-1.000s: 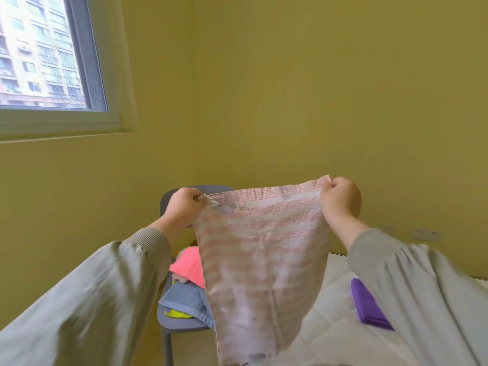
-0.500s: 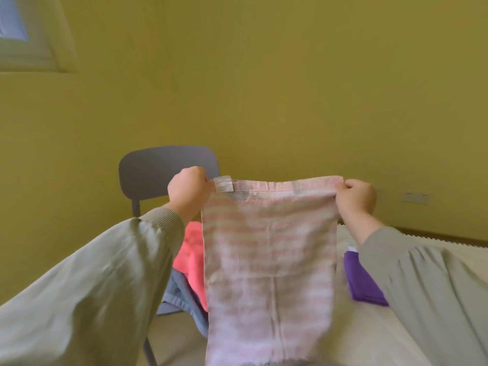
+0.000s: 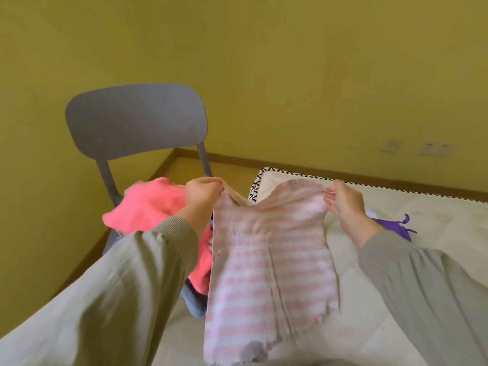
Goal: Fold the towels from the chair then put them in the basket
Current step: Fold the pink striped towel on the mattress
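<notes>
L hand (image 3: 203, 193) & R hand (image 3: 346, 202): fingers clamped on striped towel (image 3: 269, 256) top corners, held spread for folding; bed (image 3: 412, 262) below fingers.

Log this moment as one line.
striped towel: held up over bed | left hand: pinches top corner | right hand: pinches other top corner | chair: holds pink towel

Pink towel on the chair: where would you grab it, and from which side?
Probably its raised hump, pinched from above and the near side. The pink towel lies crumpled on the chair, showing no clear corner, and the backrest blocks the far side. Left hand and right hand hold the striped towel.
</notes>
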Motion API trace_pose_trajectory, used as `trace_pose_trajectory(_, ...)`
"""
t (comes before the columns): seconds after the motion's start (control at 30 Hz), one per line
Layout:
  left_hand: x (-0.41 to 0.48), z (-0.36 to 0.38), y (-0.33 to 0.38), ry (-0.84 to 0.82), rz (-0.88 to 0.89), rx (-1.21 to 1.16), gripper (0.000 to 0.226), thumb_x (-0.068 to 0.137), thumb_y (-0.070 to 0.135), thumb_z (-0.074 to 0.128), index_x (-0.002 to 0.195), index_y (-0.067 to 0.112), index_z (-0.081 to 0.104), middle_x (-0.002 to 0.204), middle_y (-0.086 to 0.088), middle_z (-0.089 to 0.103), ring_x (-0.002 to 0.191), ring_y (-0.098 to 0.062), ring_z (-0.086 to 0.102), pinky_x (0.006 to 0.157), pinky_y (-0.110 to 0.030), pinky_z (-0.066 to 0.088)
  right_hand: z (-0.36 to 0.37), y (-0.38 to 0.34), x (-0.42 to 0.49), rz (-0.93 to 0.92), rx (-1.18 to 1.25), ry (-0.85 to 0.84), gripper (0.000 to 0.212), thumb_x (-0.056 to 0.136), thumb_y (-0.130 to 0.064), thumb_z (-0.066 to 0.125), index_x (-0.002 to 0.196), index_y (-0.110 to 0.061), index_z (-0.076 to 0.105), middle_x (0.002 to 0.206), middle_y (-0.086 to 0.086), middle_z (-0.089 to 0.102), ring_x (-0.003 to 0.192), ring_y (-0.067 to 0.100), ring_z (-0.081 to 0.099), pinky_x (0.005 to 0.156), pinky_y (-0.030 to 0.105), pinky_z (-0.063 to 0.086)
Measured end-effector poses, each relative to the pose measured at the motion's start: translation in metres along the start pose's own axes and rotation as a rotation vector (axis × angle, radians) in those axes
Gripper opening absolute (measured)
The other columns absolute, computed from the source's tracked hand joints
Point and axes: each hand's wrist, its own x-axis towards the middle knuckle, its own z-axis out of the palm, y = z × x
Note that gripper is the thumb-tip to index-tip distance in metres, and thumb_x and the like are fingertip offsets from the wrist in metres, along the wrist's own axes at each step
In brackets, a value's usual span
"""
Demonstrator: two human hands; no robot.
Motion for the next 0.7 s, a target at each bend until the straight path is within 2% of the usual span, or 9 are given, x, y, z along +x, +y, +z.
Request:
trace_pose_trajectory(0.13, 0.008, 0.015, -0.001, -0.056, -0.031, -0.020, 0.045, 0.077, -0.012, 0.052, 0.044, 0.018, 0.059, 0.080, -0.012, 0.052, 0.078, -0.021, 0.048, 0.082, -0.034, 0.043, 0.002, 0.001, 0.008, -0.027, -0.098, 0.029, 0.020, 0.084, -0.024, 0.052, 0.066, -0.018, 0.059, 0.089, 0.009, 0.066, 0.086, 0.024, 0.057, 0.089, 0.042, 0.048)
trace_pose_trajectory(0.23, 0.012, 0.023, -0.007, -0.116, -0.038, 0.222, 0.026, 0.081, -0.007, 0.049, 0.063, 0.010, 0.057, 0.070, -0.010, 0.053, 0.072, -0.023, 0.049, 0.069, -0.034, 0.047, 0.000, 0.006, 0.011, -0.033, -0.151, 0.035, 0.017, 0.079, -0.017, 0.058, 0.062, -0.017, 0.057, 0.072, 0.006, 0.058, 0.077, 0.023, 0.053, 0.073, 0.035, 0.044)
trace_pose_trajectory(0.3, 0.007, 0.029, -0.022, -0.177, -0.140, 0.324, 0.019, 0.087, -0.001, 0.049, 0.074, 0.010, 0.055, 0.069, -0.006, 0.056, 0.069, -0.024, 0.056, 0.071, -0.036, 0.053, -0.004, 0.017, 0.011, -0.054, -0.233, 0.032, 0.020, 0.077, -0.013, 0.059, 0.058, -0.016, 0.058, 0.063, 0.004, 0.056, 0.070, 0.025, 0.052, 0.069, 0.034, 0.044)
trace_pose_trajectory(0.37, -0.002, 0.035, -0.039, -0.236, -0.263, 0.364, 0.010, 0.092, 0.003, 0.046, 0.093, 0.007, 0.056, 0.070, -0.004, 0.056, 0.061, -0.019, 0.057, 0.060, -0.030, 0.054, -0.007, 0.031, 0.011, -0.054, -0.282, 0.035, 0.021, 0.079, -0.011, 0.060, 0.058, -0.017, 0.060, 0.064, 0.001, 0.058, 0.072, 0.026, 0.056, 0.074, 0.039, 0.050)
trace_pose_trajectory(0.43, -0.008, 0.041, -0.056, -0.269, -0.334, 0.349, 0.024, 0.093, 0.006, 0.046, 0.114, 0.003, 0.057, 0.081, -0.007, 0.057, 0.061, -0.017, 0.056, 0.054, -0.028, 0.052, -0.010, 0.045, 0.011, -0.053, -0.281, 0.052, 0.021, 0.080, -0.008, 0.061, 0.063, -0.021, 0.063, 0.073, 0.000, 0.064, 0.081, 0.025, 0.060, 0.084, 0.041, 0.052)
trace_pose_trajectory(0.5, -0.012, 0.046, -0.068, -0.264, -0.381, 0.283, 0.031, 0.095, 0.009, 0.045, 0.124, 0.001, 0.052, 0.097, -0.011, 0.055, 0.065, -0.018, 0.055, 0.057, -0.030, 0.053, -0.013, 0.056, 0.013, -0.041, -0.273, 0.101, 0.023, 0.081, -0.007, 0.060, 0.065, -0.023, 0.064, 0.081, 0.003, 0.067, 0.085, 0.026, 0.062, 0.086, 0.041, 0.053)
trace_pose_trajectory(0.6, -0.020, 0.051, -0.073, -0.283, -0.494, 0.104, 0.010, 0.098, 0.014, 0.041, 0.099, 0.011, 0.050, 0.092, -0.008, 0.050, 0.072, -0.020, 0.053, 0.062, -0.030, 0.047, -0.018, 0.064, 0.016, 0.006, -0.239, 0.133, 0.026, 0.080, -0.007, 0.057, 0.061, -0.023, 0.063, 0.078, 0.001, 0.066, 0.089, 0.031, 0.066, 0.085, 0.047, 0.054)
trace_pose_trajectory(0.67, -0.015, 0.057, -0.078, -0.297, -0.505, 0.000, 0.014, 0.099, 0.017, 0.039, 0.091, 0.015, 0.051, 0.091, -0.006, 0.051, 0.071, -0.017, 0.050, 0.079, -0.035, 0.045, -0.021, 0.066, 0.018, 0.015, -0.230, 0.134, 0.025, 0.080, -0.006, 0.057, 0.061, -0.022, 0.063, 0.077, 0.003, 0.066, 0.087, 0.032, 0.066, 0.083, 0.049, 0.054)
trace_pose_trajectory(0.7, -0.013, 0.058, -0.081, -0.298, -0.494, -0.056, 0.015, 0.099, 0.019, 0.039, 0.101, 0.015, 0.053, 0.100, -0.006, 0.051, 0.074, -0.017, 0.050, 0.087, -0.038, 0.043, -0.022, 0.068, 0.018, 0.016, -0.231, 0.134, 0.024, 0.079, -0.006, 0.056, 0.061, -0.021, 0.063, 0.075, 0.002, 0.066, 0.085, 0.032, 0.067, 0.082, 0.049, 0.055)
